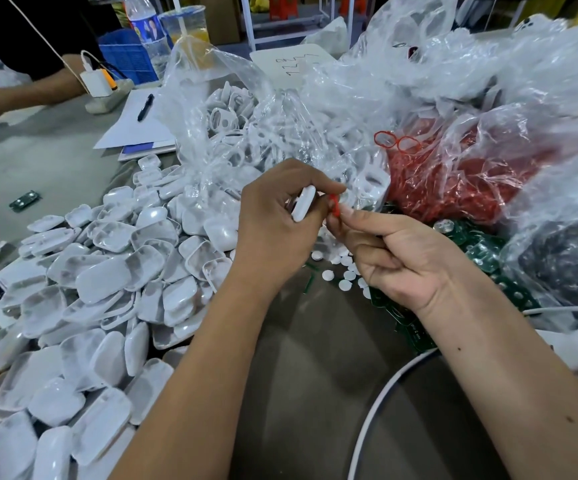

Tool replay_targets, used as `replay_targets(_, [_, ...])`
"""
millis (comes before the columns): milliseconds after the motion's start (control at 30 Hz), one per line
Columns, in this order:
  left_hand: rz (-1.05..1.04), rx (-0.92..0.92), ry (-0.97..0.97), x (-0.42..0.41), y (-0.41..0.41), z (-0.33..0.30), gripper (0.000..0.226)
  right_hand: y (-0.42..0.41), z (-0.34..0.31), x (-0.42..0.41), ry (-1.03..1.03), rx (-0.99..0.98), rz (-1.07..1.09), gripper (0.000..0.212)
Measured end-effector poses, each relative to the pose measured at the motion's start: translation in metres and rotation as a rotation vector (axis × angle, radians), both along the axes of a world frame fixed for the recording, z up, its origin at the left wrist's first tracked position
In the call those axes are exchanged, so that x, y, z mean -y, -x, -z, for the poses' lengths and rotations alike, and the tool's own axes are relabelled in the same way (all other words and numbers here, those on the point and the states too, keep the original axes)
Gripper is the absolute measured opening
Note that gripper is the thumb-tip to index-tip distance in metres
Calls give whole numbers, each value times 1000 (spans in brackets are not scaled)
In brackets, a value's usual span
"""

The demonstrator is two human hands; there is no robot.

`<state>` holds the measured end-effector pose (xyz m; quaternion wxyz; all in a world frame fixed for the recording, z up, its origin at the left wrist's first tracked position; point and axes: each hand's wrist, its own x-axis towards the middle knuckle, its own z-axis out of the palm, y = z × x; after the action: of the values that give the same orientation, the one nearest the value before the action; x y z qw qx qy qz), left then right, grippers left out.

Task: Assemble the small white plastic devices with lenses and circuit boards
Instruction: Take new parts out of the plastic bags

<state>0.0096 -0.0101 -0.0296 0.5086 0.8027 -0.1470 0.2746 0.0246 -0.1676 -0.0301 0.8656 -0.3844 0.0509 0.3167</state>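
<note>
My left hand [277,223] grips a small white plastic shell [304,204] edge-on, above the middle of the table. My right hand [398,252] pinches a small red ring [334,208] between thumb and fingertip, right beside the shell. A big heap of white shells [107,271] fills the left of the table. Small white round lenses [339,268] lie scattered under my hands. Green circuit boards [477,251] lie to the right, partly under plastic bags.
Clear bags hold white frames [239,133] and red rings [453,181] behind my hands. Another person's arm [21,95], a power strip [107,95], paper with a pen [145,107] and a bottle [149,32] are at the far left. A white cable [381,403] curves at the lower right.
</note>
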Motion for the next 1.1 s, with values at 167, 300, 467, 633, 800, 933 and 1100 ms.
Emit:
replay_targets(167, [-186,-73,-56,2,0,1,3,-4,2,2,142,129,200,18])
replay_targets(300, [-151,-325,55,3,3,-2,31,-4,3,4,198,130,315,14])
replay_targets(467, [-115,-314,183,7,2,-3,27,-4,7,1,486,347,412,12])
replay_targets(633, [-192,-180,53,6,-2,1,22,-5,12,-2,646,584,476,13])
replay_targets(800, [-212,-230,157,10,-1,3,23,-5,15,-2,734,717,522,13])
replay_targets(933, [-239,-344,348,17,-1,6,19,-6,16,0,851,813,605,13])
replay_targets(1100, [-224,-485,572,22,0,5,18,-7,14,3,911,841,637,14])
